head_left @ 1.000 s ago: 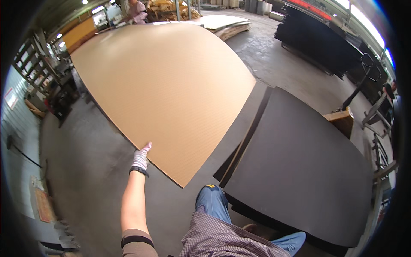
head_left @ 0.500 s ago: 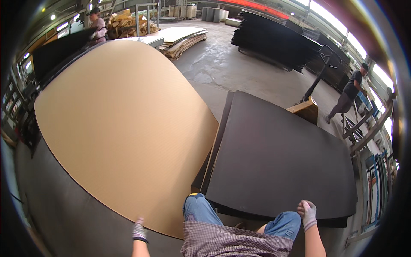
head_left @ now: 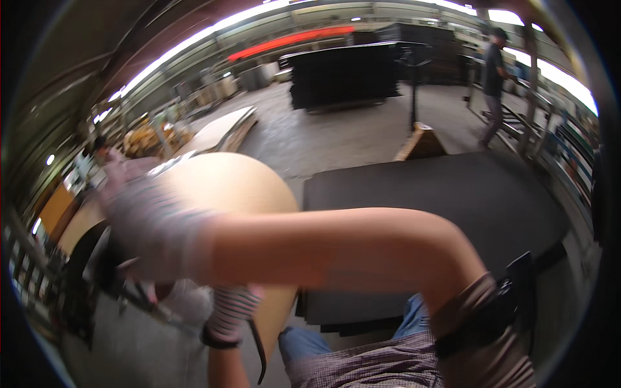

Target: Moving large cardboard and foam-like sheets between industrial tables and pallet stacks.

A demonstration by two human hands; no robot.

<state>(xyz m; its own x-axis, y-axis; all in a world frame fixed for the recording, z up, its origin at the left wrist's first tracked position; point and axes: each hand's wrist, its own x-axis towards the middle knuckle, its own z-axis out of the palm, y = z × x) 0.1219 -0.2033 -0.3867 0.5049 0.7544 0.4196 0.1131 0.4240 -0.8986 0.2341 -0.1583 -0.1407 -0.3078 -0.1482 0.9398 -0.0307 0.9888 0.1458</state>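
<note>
- Tan sheet [head_left: 236,181]: mostly blocked by the near arm, but its rounded-looking far part can be seen above the forearm and a strip below it, left of the person's knees.
- Right hand [head_left: 158,226]: swung across to the left in a striped glove, badly blurred. Whether it's spread or closed on anything can't be told, tbh.
- Left hand [head_left: 231,309]: placed just below the right one, also gloved, thumb near the sheet's edge. Its fingers are partly covered, so no grip can be made out.
- Dark sheets [head_left: 414,184]: stacked flat to the right of the tan one, partly hidden by the right arm.
- Wooden block [head_left: 422,143]: seen just past that stack, below an upright handle [head_left: 413,97].
- Container-wise, grey upright shapes [head_left: 259,76] are lined up at the back; drums or rolls, can't be told, and their insides aren't shown.
- Yellowish heap [head_left: 152,139]: piled back left, near a pale stack [head_left: 223,128].
- Black stack [head_left: 343,76]: parked mid-floor.
</note>
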